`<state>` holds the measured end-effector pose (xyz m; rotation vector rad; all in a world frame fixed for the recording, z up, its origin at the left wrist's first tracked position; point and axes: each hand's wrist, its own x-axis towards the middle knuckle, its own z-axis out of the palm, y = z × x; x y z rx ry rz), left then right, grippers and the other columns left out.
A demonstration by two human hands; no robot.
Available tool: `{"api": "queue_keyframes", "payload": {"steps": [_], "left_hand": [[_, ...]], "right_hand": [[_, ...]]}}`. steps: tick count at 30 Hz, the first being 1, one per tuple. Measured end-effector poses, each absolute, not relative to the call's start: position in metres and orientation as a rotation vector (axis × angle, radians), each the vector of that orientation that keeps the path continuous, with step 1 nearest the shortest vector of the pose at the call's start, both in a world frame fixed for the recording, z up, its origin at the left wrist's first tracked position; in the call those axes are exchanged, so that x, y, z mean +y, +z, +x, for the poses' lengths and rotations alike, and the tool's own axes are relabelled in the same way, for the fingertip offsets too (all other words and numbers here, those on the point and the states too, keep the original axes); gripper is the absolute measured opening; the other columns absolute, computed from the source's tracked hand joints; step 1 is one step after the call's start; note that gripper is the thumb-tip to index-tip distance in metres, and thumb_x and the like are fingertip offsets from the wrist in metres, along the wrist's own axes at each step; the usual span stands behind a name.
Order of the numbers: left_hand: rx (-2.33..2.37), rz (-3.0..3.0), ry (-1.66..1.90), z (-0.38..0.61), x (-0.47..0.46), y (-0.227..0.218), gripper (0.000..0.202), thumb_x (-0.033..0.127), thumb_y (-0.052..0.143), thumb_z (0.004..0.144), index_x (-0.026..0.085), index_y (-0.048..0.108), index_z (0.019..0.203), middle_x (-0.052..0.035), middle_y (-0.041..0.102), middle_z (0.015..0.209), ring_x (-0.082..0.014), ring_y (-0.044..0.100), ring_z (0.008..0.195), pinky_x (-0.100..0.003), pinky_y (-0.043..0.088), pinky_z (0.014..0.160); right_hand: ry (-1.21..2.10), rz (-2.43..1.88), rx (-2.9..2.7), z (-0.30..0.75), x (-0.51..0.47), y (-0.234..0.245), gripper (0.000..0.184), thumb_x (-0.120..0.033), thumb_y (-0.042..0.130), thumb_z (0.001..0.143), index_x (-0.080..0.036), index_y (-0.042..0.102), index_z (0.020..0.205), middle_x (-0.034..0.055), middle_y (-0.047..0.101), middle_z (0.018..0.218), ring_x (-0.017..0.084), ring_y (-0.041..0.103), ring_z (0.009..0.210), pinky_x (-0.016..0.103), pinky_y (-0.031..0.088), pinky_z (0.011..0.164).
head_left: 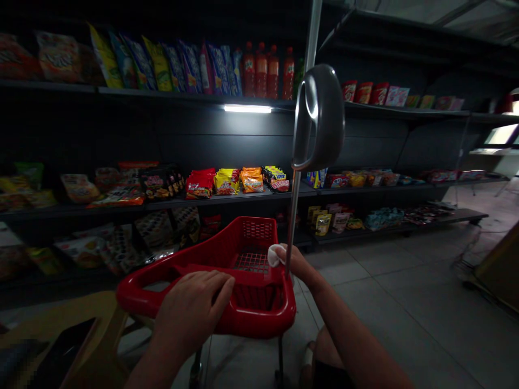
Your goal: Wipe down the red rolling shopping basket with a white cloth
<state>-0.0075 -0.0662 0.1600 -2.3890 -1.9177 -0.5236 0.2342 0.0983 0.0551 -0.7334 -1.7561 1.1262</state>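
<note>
While the left hand lies across the near side of the red cart, palm down, the right hand reaches to the cart's right edge with a white wad, cloth or tissue, clamped between thumb and fingers. The wad sits at the tips of that hand, on their left, against the top of the cart's right side, and just beside it the metal pole rises from the corner. Its long axis is nearly upright, leaning a little right toward the top, and it crosses in front of the right hand; whether any fingers touch it I cannot tell. The right hand is clearly the nearer to both pole and wad; the left is well apart from them. Its fingers lie together, thumb out to the right, their ends hidden, so I cannot tell whether they grip. Lengthwise, the cart runs away from the person toward a shelf bearing bright packets, and above the right hand a grey loop hangs beside the pole.
</note>
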Motion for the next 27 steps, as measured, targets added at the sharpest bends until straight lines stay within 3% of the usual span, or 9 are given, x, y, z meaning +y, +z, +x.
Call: {"api": "queue_keyframes", "payload": {"steps": [2,7,10,12,14,16,19,23,27], "left_hand": [[-1.929,-2.397,-0.529,-0.01,-0.069,0.161,0.04,0.046,0.035,0.098,0.028,0.071,0.096,-0.0002,0.075,0.104,-0.0242,0.067,0.102,-0.043,0.043,0.093],[-1.885,-2.443,-0.522,-0.018,-0.073,0.163,0.042,0.047,0.034,0.098,0.027,0.071,0.094,-0.0008,0.075,0.103,-0.0229,0.067,0.1,-0.04,0.044,0.09],[-1.851,-2.466,-0.517,-0.021,-0.068,0.164,0.042,0.047,0.035,0.098,0.027,0.071,0.096,-0.0008,0.075,0.105,-0.0229,0.067,0.101,-0.039,0.044,0.091],[-1.832,-2.479,-0.508,-0.022,-0.063,0.164,0.043,0.047,0.034,0.098,0.026,0.071,0.097,-0.0014,0.075,0.106,-0.0232,0.067,0.101,-0.039,0.044,0.091],[-1.805,-2.497,-0.504,-0.024,-0.057,0.163,0.044,0.048,0.033,0.099,0.026,0.072,0.097,-0.0023,0.075,0.106,-0.0232,0.067,0.101,-0.039,0.045,0.09],[-1.771,-2.521,-0.507,-0.029,-0.052,0.163,0.044,0.047,0.033,0.099,0.025,0.072,0.097,-0.0026,0.075,0.105,-0.0223,0.067,0.099,-0.037,0.045,0.089],[-1.708,-2.564,-0.534,-0.04,-0.045,0.161,0.043,0.045,0.035,0.098,0.026,0.073,0.097,-0.0019,0.076,0.103,-0.0206,0.067,0.097,-0.034,0.046,0.089],[-1.639,-2.642,-0.562,-0.055,-0.039,0.16,0.042,0.043,0.036,0.098,0.026,0.074,0.101,-0.0012,0.076,0.105,-0.0195,0.066,0.102,-0.033,0.045,0.095],[-1.615,-2.728,-0.601,-0.068,-0.031,0.163,0.043,0.042,0.034,0.098,0.026,0.074,0.103,-0.0023,0.075,0.107,-0.0191,0.065,0.106,-0.032,0.044,0.1]], "right_hand": [[1.188,-0.73,-1.7,0.241,0.081,0.052,0.048,-0.057,0.052,0.091,-0.015,0.065,0.072,0.0037,0.066,0.074,0.015,0.058,0.069,0.026,0.047,0.068],[1.384,-0.817,-1.128,0.256,0.044,0.073,0.047,-0.061,0.06,0.085,-0.017,0.069,0.097,0.0044,0.07,0.077,0.017,0.061,0.062,0.028,0.049,0.058],[1.369,-0.658,-0.957,0.252,0.024,0.12,0.061,-0.072,0.049,0.085,-0.021,0.065,0.116,0.0075,0.072,0.102,0.024,0.067,0.088,0.034,0.054,0.074],[1.35,-0.544,-1.065,0.244,0.01,0.149,0.07,-0.076,0.036,0.087,-0.023,0.058,0.128,0.0079,0.068,0.118,0.025,0.064,0.106,0.037,0.053,0.087],[1.239,-0.535,-1.238,0.233,-0.001,0.162,0.068,-0.072,0.04,0.089,-0.024,0.052,0.135,0.0074,0.062,0.128,0.024,0.059,0.115,0.036,0.05,0.094],[1.038,-0.63,-1.376,0.223,-0.006,0.152,0.059,-0.057,0.057,0.087,-0.024,0.05,0.136,0.0066,0.06,0.128,0.022,0.058,0.113,0.033,0.049,0.094],[0.871,-0.754,-1.525,0.217,-0.002,0.114,0.044,-0.041,0.066,0.083,-0.022,0.055,0.122,0.0032,0.065,0.104,0.018,0.06,0.091,0.028,0.051,0.08],[0.878,-0.737,-1.684,0.218,0.006,0.072,0.031,-0.038,0.063,0.083,-0.022,0.058,0.108,0.0007,0.062,0.09,0.016,0.057,0.076,0.026,0.05,0.069],[0.751,-0.651,-1.741,0.227,0.019,0.044,0.028,-0.041,0.055,0.089,-0.021,0.061,0.108,0.0062,0.065,0.098,0.02,0.06,0.088,0.033,0.05,0.082]]}}
